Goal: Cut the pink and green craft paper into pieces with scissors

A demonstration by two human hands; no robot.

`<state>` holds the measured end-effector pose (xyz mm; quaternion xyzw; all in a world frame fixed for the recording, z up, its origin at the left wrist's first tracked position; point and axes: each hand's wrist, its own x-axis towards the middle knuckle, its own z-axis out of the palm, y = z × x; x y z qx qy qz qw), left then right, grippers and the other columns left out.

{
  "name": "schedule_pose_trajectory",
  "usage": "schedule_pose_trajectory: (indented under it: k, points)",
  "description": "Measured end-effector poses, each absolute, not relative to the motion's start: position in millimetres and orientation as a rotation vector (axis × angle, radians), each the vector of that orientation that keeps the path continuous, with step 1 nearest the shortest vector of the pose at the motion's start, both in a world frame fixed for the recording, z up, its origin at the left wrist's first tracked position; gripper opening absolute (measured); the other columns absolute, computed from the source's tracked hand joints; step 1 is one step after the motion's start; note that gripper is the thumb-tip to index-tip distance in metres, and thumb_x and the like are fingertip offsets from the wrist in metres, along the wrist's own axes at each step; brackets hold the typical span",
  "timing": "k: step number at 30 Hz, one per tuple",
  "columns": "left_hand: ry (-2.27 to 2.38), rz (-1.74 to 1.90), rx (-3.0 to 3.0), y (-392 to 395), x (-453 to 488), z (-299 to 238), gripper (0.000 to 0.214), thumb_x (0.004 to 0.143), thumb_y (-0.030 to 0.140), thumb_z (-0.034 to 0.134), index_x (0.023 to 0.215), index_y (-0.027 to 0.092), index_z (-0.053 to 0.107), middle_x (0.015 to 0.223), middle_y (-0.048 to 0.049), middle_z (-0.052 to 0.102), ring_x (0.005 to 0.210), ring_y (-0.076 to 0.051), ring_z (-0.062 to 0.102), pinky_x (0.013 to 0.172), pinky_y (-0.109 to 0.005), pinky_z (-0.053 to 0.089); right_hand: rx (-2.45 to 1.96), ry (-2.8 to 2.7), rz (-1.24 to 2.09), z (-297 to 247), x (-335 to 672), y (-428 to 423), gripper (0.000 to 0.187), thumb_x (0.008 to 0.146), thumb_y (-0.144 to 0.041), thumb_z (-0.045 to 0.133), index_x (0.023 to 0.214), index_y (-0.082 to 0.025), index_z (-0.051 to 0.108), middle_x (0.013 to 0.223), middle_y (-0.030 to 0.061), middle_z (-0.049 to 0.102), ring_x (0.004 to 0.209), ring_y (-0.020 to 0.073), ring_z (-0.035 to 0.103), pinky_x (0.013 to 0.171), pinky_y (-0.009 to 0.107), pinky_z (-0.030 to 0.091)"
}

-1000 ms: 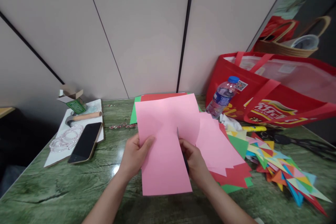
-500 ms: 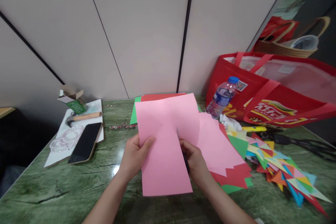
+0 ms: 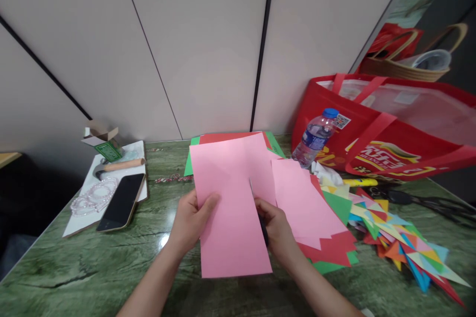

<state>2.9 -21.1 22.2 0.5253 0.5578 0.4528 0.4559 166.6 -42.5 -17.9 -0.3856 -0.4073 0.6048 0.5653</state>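
Observation:
A sheet of pink paper (image 3: 232, 228) is held up over the table, with a cut running up from its lower edge. My left hand (image 3: 195, 220) grips its left side, thumb on the front face. In my right hand (image 3: 274, 225) is a pair of scissors (image 3: 263, 228) with dark handles; a thin blade shows in the cut, and most of the tool is hidden by the fingers and paper. To the right of the cut, the paper flap (image 3: 262, 178) bends away behind. Beside my right hand lie cut pink sheets (image 3: 303, 203) on red sheets (image 3: 329, 250).
At right are a pile of folded colored paper pieces (image 3: 405, 242), a yellow tube (image 3: 360, 182), a water bottle (image 3: 314, 138) and a red bag (image 3: 375, 131). At left, a phone (image 3: 122, 203), a hammer (image 3: 121, 165), a beaded string (image 3: 94, 197) and a small green box (image 3: 107, 148).
The flap right of the cut has swung back and narrowed, and more of the scissors' blade shows. My left hand stays in place.

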Motion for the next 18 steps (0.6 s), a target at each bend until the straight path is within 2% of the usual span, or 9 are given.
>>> schedule_pose_trajectory:
  k: [4, 6, 11, 15, 18]
  points:
    - [1.225, 1.194, 1.088, -20.3, 1.1, 24.4, 0.027, 0.066, 0.037, 0.068, 0.085, 0.018, 0.060, 0.075, -0.0008, 0.063, 0.058, -0.013, 0.055, 0.049, -0.023, 0.045, -0.889, -1.017, 1.415, -19.4, 165.2, -43.7, 0.016, 0.057, -0.016, 0.073, 0.067, -0.020, 0.061, 0.077, -0.0001, 0.070, 0.067, 0.0170, 0.061, 0.059, 0.026, 0.047]
    - [1.179, 1.225, 1.019, -18.9, -0.5, 24.0, 0.029, 0.067, 0.037, 0.067, 0.089, 0.020, 0.059, 0.077, -0.0012, 0.065, 0.058, -0.013, 0.057, 0.051, -0.024, 0.047, -0.883, -1.053, 1.413, -20.4, 164.3, -44.5, 0.016, 0.058, -0.015, 0.072, 0.067, -0.020, 0.060, 0.076, -0.0002, 0.069, 0.066, 0.0162, 0.060, 0.060, 0.025, 0.046]
    - [1.273, 1.198, 1.112, -16.1, -4.7, 20.3, 0.023, 0.069, 0.036, 0.066, 0.080, 0.017, 0.061, 0.064, 0.0013, 0.062, 0.050, -0.010, 0.052, 0.044, -0.019, 0.042, -0.861, -1.087, 1.441, -23.8, 163.5, -45.6, 0.017, 0.060, -0.014, 0.069, 0.071, -0.019, 0.058, 0.072, -0.0014, 0.066, 0.065, 0.0151, 0.058, 0.059, 0.024, 0.044]
    - [1.351, 1.164, 1.255, -17.1, -5.0, 22.6, 0.020, 0.068, 0.035, 0.066, 0.069, 0.016, 0.063, 0.059, 0.0023, 0.060, 0.047, -0.008, 0.048, 0.042, -0.017, 0.038, -0.838, -1.128, 1.402, -28.6, 164.1, -43.7, 0.025, 0.061, -0.010, 0.068, 0.082, -0.020, 0.058, 0.082, -0.0007, 0.064, 0.075, 0.0161, 0.059, 0.068, 0.025, 0.044]
    - [1.345, 1.130, 1.255, -18.5, -3.3, 24.7, 0.020, 0.069, 0.035, 0.065, 0.070, 0.016, 0.063, 0.058, 0.0020, 0.060, 0.046, -0.009, 0.048, 0.042, -0.018, 0.038, -0.820, -1.133, 1.364, -31.9, 163.7, -41.5, 0.026, 0.062, -0.010, 0.068, 0.084, -0.021, 0.057, 0.084, -0.0002, 0.063, 0.078, 0.0165, 0.059, 0.069, 0.026, 0.044]
